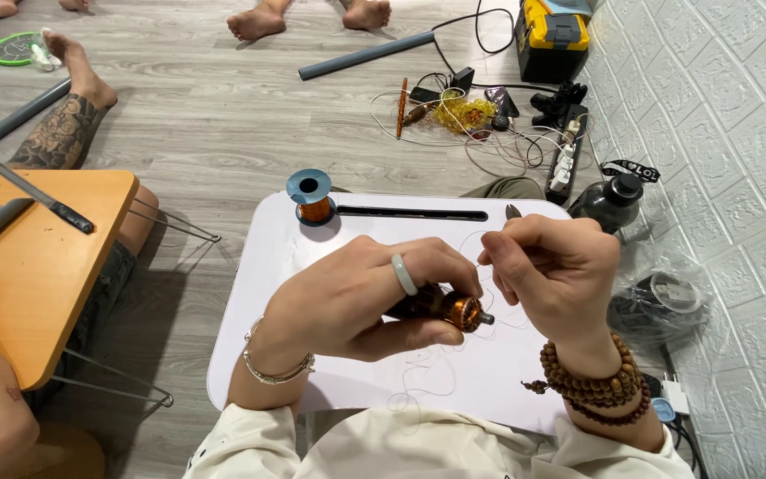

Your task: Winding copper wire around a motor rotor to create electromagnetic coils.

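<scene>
— What is the left hand [361,297] doing?

— Its grip is clamped around a small motor armature [448,308] wound with copper wire, held just above the white worktop [277,293] at the centre of the frame. A pale ring sits on one finger, a silver bangle on the wrist.

— And the right hand [556,270]?

— Just right of the armature, fingers pinched together on a thin tool [513,212] whose dark tip pokes out above the knuckles. It may also be pinching the fine wire [472,244] that loops loosely over the worktop, though the strand is too thin to say for sure.

— Anything else on the worktop?

— A blue spool of copper wire [311,197] stands upright at its upper left edge, beside a long slot.

— Around it?

— An orange folding table [42,266] at the left, another person's tattooed leg [64,133] above it, a power strip [565,160] and a yellow toolbox [551,35] at the upper right.
</scene>
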